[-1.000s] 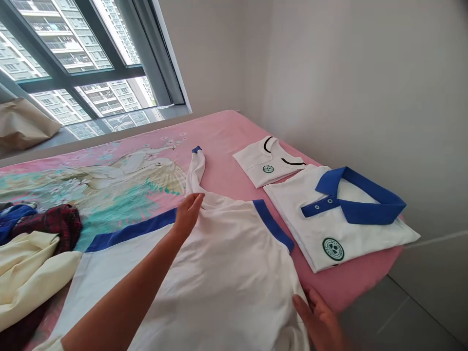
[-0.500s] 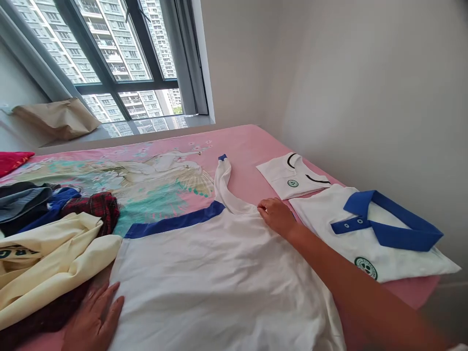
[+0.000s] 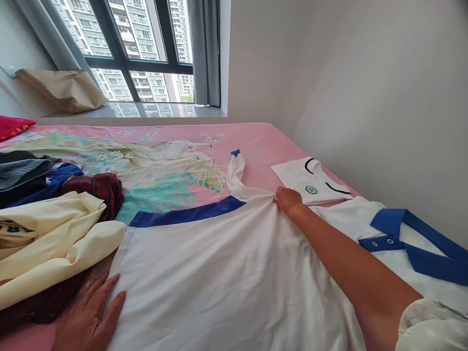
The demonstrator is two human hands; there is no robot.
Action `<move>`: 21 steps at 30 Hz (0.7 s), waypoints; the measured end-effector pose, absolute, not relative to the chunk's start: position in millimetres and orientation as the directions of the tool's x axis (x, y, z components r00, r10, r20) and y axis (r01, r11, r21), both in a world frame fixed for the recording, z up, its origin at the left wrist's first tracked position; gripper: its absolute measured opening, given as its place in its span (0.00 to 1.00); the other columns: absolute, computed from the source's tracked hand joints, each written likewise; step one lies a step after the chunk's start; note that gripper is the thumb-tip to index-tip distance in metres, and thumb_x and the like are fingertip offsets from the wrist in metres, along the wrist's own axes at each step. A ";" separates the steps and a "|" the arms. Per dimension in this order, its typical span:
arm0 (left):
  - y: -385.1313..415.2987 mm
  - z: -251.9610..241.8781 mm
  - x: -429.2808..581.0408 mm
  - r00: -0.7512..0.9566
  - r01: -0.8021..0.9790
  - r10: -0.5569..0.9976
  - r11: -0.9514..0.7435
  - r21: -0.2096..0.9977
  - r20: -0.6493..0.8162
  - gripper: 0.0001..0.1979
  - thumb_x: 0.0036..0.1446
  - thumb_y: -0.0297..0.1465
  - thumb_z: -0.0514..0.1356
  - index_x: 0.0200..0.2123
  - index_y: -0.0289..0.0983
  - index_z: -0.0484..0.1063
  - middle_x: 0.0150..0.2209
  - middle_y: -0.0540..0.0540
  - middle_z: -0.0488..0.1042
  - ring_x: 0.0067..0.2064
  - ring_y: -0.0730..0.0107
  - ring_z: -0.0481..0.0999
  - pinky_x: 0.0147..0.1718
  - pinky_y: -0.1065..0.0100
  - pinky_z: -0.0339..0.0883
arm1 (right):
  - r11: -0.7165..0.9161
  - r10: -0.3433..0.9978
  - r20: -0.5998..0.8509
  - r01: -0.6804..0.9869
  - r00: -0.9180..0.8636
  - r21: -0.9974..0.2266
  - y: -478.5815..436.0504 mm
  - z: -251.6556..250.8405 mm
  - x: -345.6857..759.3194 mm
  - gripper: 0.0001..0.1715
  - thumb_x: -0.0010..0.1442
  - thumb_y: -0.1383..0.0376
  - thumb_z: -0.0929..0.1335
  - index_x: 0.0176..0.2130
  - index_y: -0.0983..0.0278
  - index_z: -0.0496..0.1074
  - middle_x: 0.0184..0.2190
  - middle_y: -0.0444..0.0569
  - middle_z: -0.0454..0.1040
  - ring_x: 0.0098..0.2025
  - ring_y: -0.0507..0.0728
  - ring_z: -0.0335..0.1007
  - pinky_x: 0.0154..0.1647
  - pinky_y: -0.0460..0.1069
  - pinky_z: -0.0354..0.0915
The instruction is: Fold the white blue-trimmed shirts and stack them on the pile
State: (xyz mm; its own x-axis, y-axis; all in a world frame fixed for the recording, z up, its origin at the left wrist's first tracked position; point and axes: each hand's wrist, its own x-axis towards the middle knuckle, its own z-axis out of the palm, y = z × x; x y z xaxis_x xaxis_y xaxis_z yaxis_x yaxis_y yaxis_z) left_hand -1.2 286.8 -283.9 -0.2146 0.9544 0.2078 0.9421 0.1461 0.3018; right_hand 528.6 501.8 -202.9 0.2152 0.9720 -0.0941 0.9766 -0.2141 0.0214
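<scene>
A white shirt [image 3: 219,273] with a blue collar [image 3: 190,214] lies spread on the bed before me. One sleeve [image 3: 237,175] with a blue cuff stretches away from its far right corner. My right hand [image 3: 288,199] is closed on the cloth near that shoulder, and creases fan out from the pinch. At the near left, my left hand [image 3: 91,312] rests with fingers apart along the shirt's left edge. Cream clothing [image 3: 62,239] with dark lettering lies just beyond the left hand.
Right of the shirt lie a folded white shirt with black trim [image 3: 310,180] and a white polo shirt with a blue collar [image 3: 387,243]. Dark and plaid clothes [image 3: 95,190] are heaped at left. A wall [image 3: 347,97] borders the bed [image 3: 263,146]; a paper bag [image 3: 69,90] sits by the window.
My right hand has gripped the shirt's shoulder and pulled it taut, drawing creases across the fabric. My left hand stays at the left edge. The view has shifted slightly.
</scene>
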 end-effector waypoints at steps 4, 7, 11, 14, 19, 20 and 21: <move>295.1 -257.2 8.8 -0.261 0.923 0.953 0.199 0.329 0.154 0.29 0.49 0.47 0.53 0.53 0.44 0.67 0.58 0.46 0.65 0.60 0.50 0.61 0.59 0.50 0.53 | -0.240 0.962 -0.141 0.971 0.235 -0.014 493.0 -225.1 526.5 0.17 0.61 0.64 0.58 0.46 0.68 0.68 0.41 0.60 0.73 0.43 0.61 0.70 0.38 0.52 0.62; 325.0 -236.4 14.2 -0.264 0.854 0.962 0.196 0.482 0.075 0.29 0.51 0.46 0.52 0.54 0.38 0.65 0.55 0.41 0.68 0.56 0.54 0.66 0.57 0.55 0.57 | -0.262 0.958 -0.132 0.964 0.253 -0.050 486.1 -240.6 526.5 0.21 0.63 0.62 0.55 0.48 0.68 0.66 0.44 0.62 0.71 0.44 0.64 0.69 0.39 0.55 0.62; 388.5 -222.2 15.7 -0.330 0.678 0.944 0.231 0.698 0.008 0.27 0.52 0.40 0.51 0.54 0.35 0.63 0.57 0.39 0.65 0.59 0.57 0.63 0.58 0.59 0.53 | -0.303 0.952 -0.082 0.945 0.295 -0.124 482.9 -260.7 530.1 0.24 0.64 0.62 0.51 0.49 0.70 0.64 0.45 0.66 0.68 0.46 0.68 0.67 0.39 0.59 0.62; 434.4 -218.7 16.6 -0.356 0.607 0.933 0.275 0.746 -0.055 0.30 0.47 0.34 0.54 0.55 0.34 0.62 0.57 0.38 0.66 0.58 0.58 0.65 0.54 0.63 0.59 | -0.306 0.952 -0.049 0.939 0.302 -0.155 482.7 -269.6 531.7 0.24 0.64 0.60 0.51 0.47 0.68 0.65 0.44 0.65 0.68 0.46 0.68 0.66 0.39 0.60 0.62; 479.6 -214.1 15.7 -0.298 0.585 0.942 0.306 0.751 -0.151 0.30 0.31 0.29 0.64 0.44 0.33 0.71 0.37 0.42 0.77 0.40 0.56 0.76 0.37 0.65 0.69 | -0.315 0.949 -0.036 0.940 0.313 -0.131 483.2 -269.2 529.7 0.22 0.64 0.59 0.51 0.47 0.67 0.63 0.44 0.63 0.69 0.46 0.66 0.67 0.39 0.59 0.62; 483.2 -212.8 14.7 -0.281 0.576 0.942 0.319 0.753 -0.183 0.25 0.29 0.30 0.65 0.38 0.33 0.73 0.31 0.44 0.77 0.35 0.57 0.76 0.32 0.65 0.69 | -0.310 0.951 -0.029 0.942 0.309 -0.125 483.2 -268.1 529.0 0.22 0.64 0.59 0.51 0.47 0.67 0.63 0.44 0.62 0.69 0.46 0.66 0.67 0.39 0.58 0.62; 485.1 -211.6 13.4 -0.261 0.566 0.941 0.331 0.755 -0.217 0.21 0.29 0.32 0.66 0.33 0.34 0.73 0.26 0.47 0.76 0.30 0.59 0.76 0.28 0.66 0.68 | -0.305 0.952 -0.019 0.945 0.305 -0.120 483.0 -267.1 528.3 0.22 0.64 0.59 0.51 0.47 0.67 0.63 0.43 0.62 0.69 0.45 0.66 0.67 0.39 0.58 0.63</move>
